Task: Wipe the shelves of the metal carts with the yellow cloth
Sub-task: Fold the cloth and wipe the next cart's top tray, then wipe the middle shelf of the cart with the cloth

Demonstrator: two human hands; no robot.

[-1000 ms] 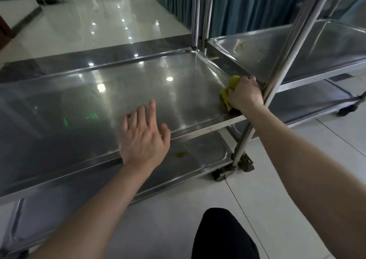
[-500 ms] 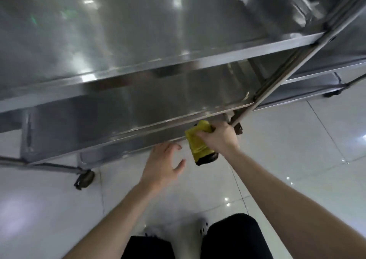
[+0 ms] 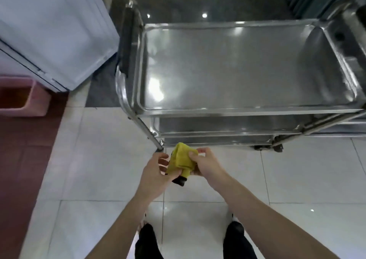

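I see the left hand (image 3: 156, 171) and right hand (image 3: 206, 165) both holding the bunched yellow cloth (image 3: 181, 158), fingers curled round it. I think they are folding it to get a clean side. It is above the white floor tiles (image 3: 99, 159), near the shiny metal cart's (image 3: 237, 111) front left corner, touching no shelf.

The metal cart (image 3: 237, 111) runs off the right edge, and its top shelf (image 3: 247, 64) hides most of the lower shelves (image 3: 227, 125). Right of the cart, a second cart (image 3: 354, 21) shows only a blurred corner. In front of the cart, the left hand (image 3: 156, 171) and right hand (image 3: 206, 165) cover part of the yellow cloth (image 3: 182, 157). A dark piece (image 3: 179, 181) beneath it is unidentifiable. Left of the cart, a pink bin (image 3: 29, 98) is cropped.
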